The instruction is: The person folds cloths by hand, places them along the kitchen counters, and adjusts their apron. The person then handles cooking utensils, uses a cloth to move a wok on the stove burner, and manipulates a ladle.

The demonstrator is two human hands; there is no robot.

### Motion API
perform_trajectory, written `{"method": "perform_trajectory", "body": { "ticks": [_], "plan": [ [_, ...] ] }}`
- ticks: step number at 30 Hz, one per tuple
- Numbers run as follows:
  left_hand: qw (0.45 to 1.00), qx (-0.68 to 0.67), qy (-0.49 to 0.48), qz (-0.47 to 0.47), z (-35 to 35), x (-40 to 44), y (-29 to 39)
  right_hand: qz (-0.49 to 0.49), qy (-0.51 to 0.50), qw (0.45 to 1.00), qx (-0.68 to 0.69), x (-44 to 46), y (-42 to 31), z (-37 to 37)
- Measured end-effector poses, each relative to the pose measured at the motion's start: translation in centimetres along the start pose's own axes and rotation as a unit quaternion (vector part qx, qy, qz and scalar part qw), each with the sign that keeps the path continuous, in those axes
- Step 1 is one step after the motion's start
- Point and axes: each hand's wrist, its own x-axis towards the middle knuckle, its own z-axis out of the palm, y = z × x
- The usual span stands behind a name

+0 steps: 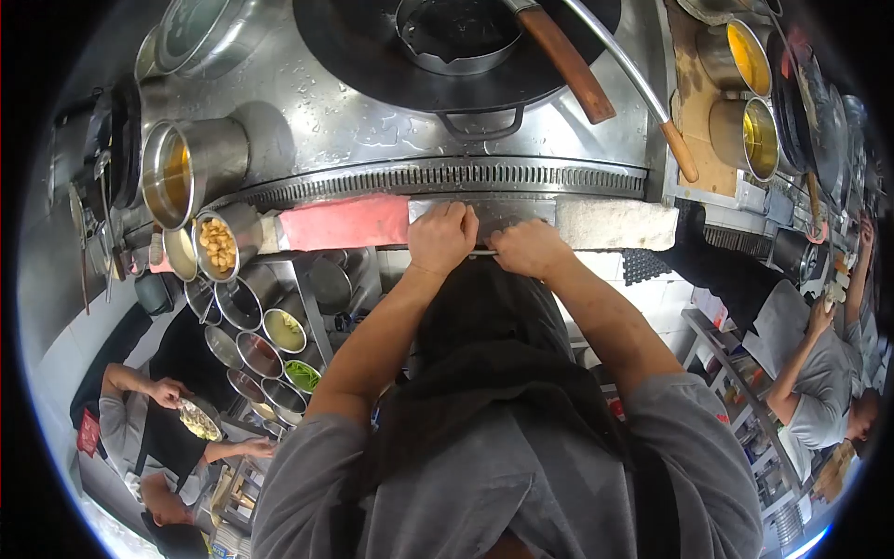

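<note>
Stove edge (pixel 504 211) meets my curled left hand (pixel 443 239) and right hand (pixel 533 248); I cannot tell whether they grip it. Pink cloth (pixel 343 222) lies beside the left, white cloth (pixel 619 226) beside the right.

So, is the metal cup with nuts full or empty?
Looks fairly full: nuts crowd the mouth of the metal cup; depth hidden.

Grey shirt (pixel 456 512), sleeves (pixel 689 438) (short, rather loose), black apron (pixel 503 391), dark shoulder straps (pixel 656 512)
</note>
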Motion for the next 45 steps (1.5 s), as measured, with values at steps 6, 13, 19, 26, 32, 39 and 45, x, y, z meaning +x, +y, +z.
{"method": "perform_trajectory", "body": {
  "ticks": [6,13,19,26,32,39,45],
  "plan": [
    [0.999,0.019,-0.041,-0.012,0.7,0.0,-0.4,0.000,0.010,1.000,0.014,0.8,0.8,0.8],
    [0.997,0.004,-0.055,-0.055,0.6,-0.7,-0.5,0.010,0.009,0.999,-0.042,1.0,0.1,1.5],
    [0.979,-0.183,-0.070,-0.062,-1.0,-0.6,-2.5,0.012,0.062,0.996,-0.056,0.0,-1.5,0.6],
    [0.936,-0.246,0.164,-0.190,-11.8,-5.7,-8.6,-0.123,0.278,0.946,0.109,-1.6,-3.0,0.7],
    [0.802,-0.109,0.338,-0.481,-13.0,-23.9,-6.6,-0.238,0.202,0.938,0.154,0.2,-2.8,0.0],
    [0.686,-0.143,0.254,-0.666,-1.1,-39.4,8.1,-0.405,0.040,0.913,-0.009,3.1,-8.2,-1.5],
    [0.586,-0.215,0.266,-0.735,3.1,-46.2,14.4,-0.403,-0.016,0.915,-0.032,3.9,-18.4,3.1]
  ]
}}
